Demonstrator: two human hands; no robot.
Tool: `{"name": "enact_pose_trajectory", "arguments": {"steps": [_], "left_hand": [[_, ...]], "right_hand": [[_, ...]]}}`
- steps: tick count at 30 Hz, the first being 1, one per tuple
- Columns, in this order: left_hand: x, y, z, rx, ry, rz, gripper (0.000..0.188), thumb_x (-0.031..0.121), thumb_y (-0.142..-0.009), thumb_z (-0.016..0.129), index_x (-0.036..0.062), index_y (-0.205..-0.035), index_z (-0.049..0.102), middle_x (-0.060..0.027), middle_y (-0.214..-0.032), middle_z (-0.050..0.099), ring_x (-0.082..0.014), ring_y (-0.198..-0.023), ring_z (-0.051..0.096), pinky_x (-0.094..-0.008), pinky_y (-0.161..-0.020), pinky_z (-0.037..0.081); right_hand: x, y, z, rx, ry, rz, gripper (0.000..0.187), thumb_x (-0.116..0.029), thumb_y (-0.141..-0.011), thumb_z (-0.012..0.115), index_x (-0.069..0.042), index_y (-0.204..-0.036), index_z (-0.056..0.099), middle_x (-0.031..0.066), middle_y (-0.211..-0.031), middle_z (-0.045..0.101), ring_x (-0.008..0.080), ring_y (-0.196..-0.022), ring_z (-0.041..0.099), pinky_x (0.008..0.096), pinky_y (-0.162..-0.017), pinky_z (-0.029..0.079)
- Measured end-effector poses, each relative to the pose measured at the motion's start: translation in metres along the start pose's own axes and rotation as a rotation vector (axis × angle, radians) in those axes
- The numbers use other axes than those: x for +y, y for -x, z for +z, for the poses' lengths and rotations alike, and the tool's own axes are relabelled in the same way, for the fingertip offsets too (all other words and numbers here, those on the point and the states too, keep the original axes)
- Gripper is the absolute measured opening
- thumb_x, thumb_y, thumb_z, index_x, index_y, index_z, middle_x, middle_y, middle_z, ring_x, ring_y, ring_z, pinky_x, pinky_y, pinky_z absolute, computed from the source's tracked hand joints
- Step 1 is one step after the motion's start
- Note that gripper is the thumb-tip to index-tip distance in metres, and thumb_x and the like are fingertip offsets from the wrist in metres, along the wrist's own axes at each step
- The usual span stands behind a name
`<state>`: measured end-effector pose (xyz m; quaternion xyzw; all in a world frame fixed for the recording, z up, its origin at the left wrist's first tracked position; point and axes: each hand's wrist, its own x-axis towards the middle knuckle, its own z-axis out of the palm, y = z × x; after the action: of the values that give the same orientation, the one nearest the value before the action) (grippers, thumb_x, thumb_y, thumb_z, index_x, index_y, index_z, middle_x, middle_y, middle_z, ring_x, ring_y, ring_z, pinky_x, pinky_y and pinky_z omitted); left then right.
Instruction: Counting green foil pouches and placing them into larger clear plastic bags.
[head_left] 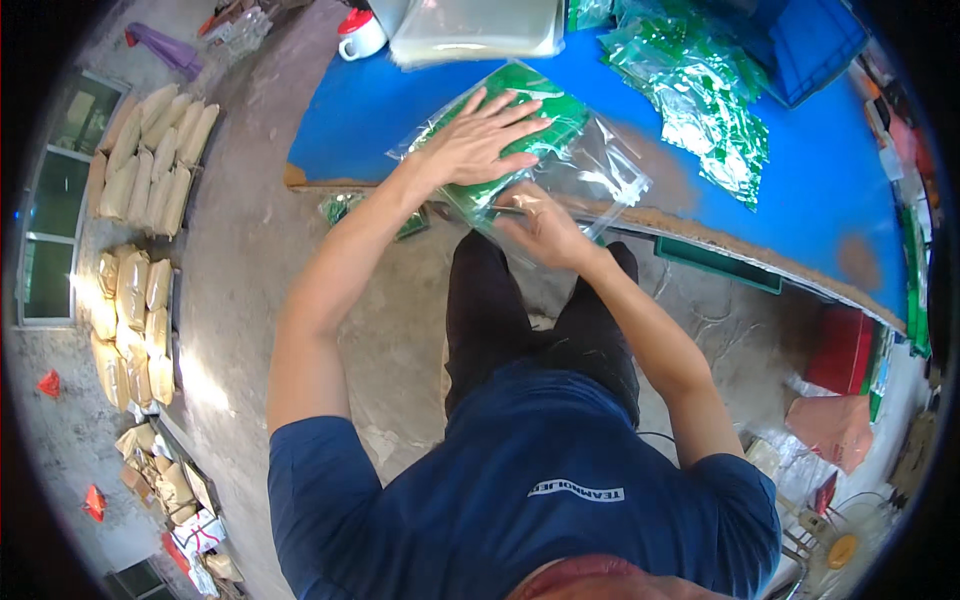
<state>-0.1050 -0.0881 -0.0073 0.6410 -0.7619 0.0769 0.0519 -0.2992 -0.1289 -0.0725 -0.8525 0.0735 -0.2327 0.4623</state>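
A flat green packet (pixel 565 118) and a clear plastic bag (pixel 603 172) lie together at the near edge of the blue-topped table (pixel 350 120). My left hand (pixel 485 138) is pressed on the green packet with its fingers spread. Just nearer to me, my right hand (pixel 548 228) has its fingers curled on the near side of the clear bag. Part of the packet is covered by both hands, and I cannot tell how far it sits inside the bag.
A stack of clear plastic sheets or bags (pixel 475 35) lies at the back, beside a white mug with a red lid (pixel 360 36). Shiny green packets (pixel 705 110) are heaped to the right, near a blue crate (pixel 815 50). Filled sacks (pixel 155 165) stand on the left.
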Motion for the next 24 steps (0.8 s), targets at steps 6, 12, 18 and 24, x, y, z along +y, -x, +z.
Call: {"name": "enact_pose_trajectory", "arguments": {"steps": [6,12,18,24], "left_hand": [[-0.007,0.029,-0.034,0.62,0.363,-0.312,0.059,0.035,-0.097,0.057,0.0055,-0.146,0.043,-0.0184,-0.151,0.039,-0.0335,-0.144,0.032,-0.0463,-0.119,0.022],[0.131,0.111,0.023,0.964,1.045,-0.864,0.073,0.012,-0.093,0.067,0.0008,-0.151,0.025,-0.0204,-0.147,0.035,-0.0281,-0.135,0.04,-0.0418,-0.112,0.031],[0.141,0.143,0.055,0.987,1.342,-1.095,0.05,-0.004,-0.085,0.073,-0.0003,-0.128,0.047,-0.0094,-0.102,0.061,-0.0122,-0.092,0.061,-0.0236,-0.079,0.05],[0.147,0.181,0.043,0.967,1.317,-1.185,0.027,-0.005,-0.086,0.071,-0.0026,-0.108,0.057,-0.0102,-0.093,0.066,-0.012,-0.085,0.064,-0.0234,-0.076,0.053]], "right_hand": [[-0.006,0.001,0.014,-0.008,0.359,-0.196,0.034,-0.009,-0.082,0.064,-0.006,-0.115,0.061,0.0152,-0.114,0.059,0.0353,-0.114,0.054,0.0474,-0.096,0.045],[-0.005,-0.017,0.035,0.042,0.366,-0.375,0.042,-0.007,-0.078,0.061,-0.003,-0.12,0.06,0.0136,-0.121,0.059,0.0332,-0.118,0.054,0.0445,-0.098,0.043],[-0.01,-0.029,0.048,0.045,0.324,-0.319,0.045,0.0,-0.078,0.058,-0.001,-0.124,0.059,0.0168,-0.124,0.059,0.0333,-0.119,0.054,0.0441,-0.098,0.043],[-0.023,0.006,0.052,0.024,0.306,-0.378,0.037,-0.001,-0.079,0.06,0.001,-0.116,0.061,0.0151,-0.12,0.059,0.0332,-0.117,0.055,0.044,-0.1,0.044]]}}
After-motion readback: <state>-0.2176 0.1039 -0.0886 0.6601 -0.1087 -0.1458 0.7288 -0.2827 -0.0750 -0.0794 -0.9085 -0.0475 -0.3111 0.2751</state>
